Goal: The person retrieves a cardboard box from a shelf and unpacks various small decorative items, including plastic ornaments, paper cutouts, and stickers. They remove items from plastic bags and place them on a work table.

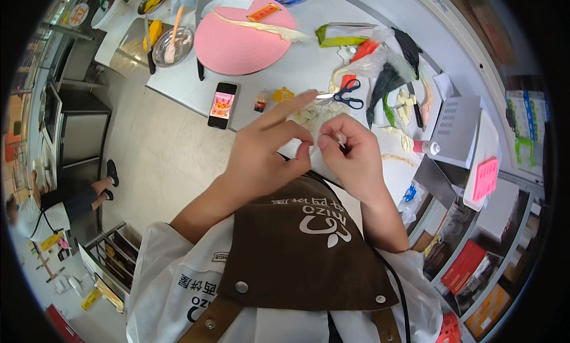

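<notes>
My left hand [276,142] and my right hand [352,154] meet above the near edge of the white table. My left thumb and forefinger are pinched together; whether something thin lies between them cannot be seen. My right fingers are closed on a small white piece [341,140]. Just beyond the hands lie blue-handled scissors [345,95], a yellow flower-shaped piece [282,94] and a small figurine [260,102]. A phone [222,105] showing a picture of a cake rests at the table's left edge. Farther off stands a pink round turntable [245,36] with a pale strip across it.
A metal bowl with a spatula [173,46] and a knife [150,53] are at the upper left. Plastic bags [387,80], white cubes [405,105] and a small bottle [426,147] are on the right. Another person [53,205] stands at the far left.
</notes>
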Motion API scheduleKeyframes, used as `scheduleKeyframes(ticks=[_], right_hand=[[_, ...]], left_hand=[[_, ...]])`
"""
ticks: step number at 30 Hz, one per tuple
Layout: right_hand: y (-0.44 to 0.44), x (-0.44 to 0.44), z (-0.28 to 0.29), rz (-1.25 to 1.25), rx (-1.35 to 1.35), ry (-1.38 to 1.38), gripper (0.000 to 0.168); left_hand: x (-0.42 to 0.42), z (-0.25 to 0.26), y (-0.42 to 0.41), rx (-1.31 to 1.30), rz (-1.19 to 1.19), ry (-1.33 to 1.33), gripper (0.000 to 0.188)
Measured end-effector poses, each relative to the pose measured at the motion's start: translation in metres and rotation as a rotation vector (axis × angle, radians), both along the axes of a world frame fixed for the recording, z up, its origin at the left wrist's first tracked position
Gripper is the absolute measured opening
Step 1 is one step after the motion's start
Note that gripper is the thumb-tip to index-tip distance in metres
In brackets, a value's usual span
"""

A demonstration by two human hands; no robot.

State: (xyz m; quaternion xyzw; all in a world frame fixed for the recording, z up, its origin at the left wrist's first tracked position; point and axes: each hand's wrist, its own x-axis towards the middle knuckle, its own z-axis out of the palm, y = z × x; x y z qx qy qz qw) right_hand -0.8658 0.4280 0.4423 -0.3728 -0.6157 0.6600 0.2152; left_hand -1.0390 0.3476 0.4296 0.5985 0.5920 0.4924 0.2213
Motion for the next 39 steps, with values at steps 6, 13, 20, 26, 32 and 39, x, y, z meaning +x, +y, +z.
scheduleKeyframes(ticks=[6, 13, 20, 26, 32, 39], right_hand=[[0.021, 0.009, 0.002, 0.171, -0.006, 0.0, 0.006], [0.035, 0.016, 0.019, 0.209, -0.033, -0.033, 0.009], [0.012, 0.029, 0.018, -0.105, 0.165, 0.312, 0.015], [-0.009, 0.022, 0.031, -0.077, 0.2, 0.223, 0.022], [-0.008, 0.017, 0.028, -0.012, 0.276, 0.23, 0.028], [-0.007, 0.007, 0.016, -0.055, 0.499, 0.165, 0.031]], left_hand=[[-0.019, -0.002, 0.009, -0.047, -0.247, -0.153, 0.013], [-0.022, 0.003, 0.01, -0.215, -0.38, -0.507, 0.014], [-0.011, 0.01, 0.011, -0.017, -0.129, -0.614, 0.014], [-0.008, 0.011, 0.008, 0.119, -0.028, -0.565, 0.018], [-0.007, 0.008, 0.008, 0.185, -0.004, -0.633, 0.018], [-0.005, 0.003, 0.011, 0.136, -0.018, -0.778, 0.014]])
